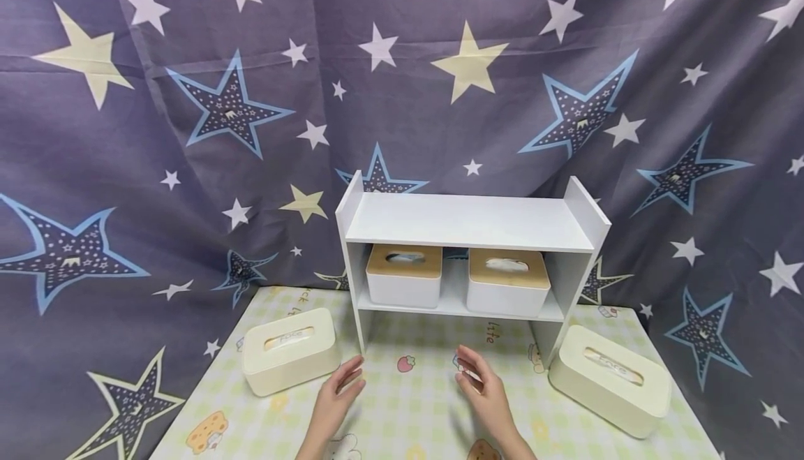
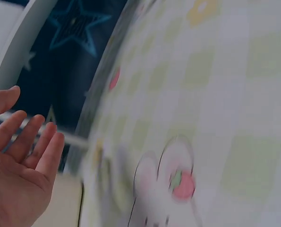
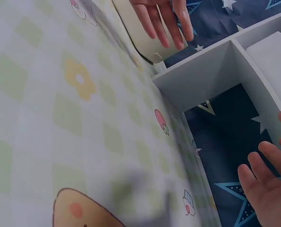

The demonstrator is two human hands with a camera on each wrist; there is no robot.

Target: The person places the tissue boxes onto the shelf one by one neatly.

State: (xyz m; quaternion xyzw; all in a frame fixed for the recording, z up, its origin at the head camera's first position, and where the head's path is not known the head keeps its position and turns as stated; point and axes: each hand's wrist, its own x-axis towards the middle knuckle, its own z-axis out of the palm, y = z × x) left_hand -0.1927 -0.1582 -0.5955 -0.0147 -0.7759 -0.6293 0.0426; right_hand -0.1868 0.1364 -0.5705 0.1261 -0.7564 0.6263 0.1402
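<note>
My left hand hovers over the table in front of the shelf, its relaxed fingers near the right end of a cream tissue box. In the left wrist view the left hand has its palm showing and nothing in it. My right hand is also held up, fingers slightly bent and free of anything, left of a second cream tissue box. On the middle board of the white shelf sit two white boxes with wood-look lids, one on the left and one on the right.
The table is covered by a green checked cloth with cartoon prints. Behind it hangs a dark curtain with stars. The shelf's side panels stand on the table between the two cream boxes.
</note>
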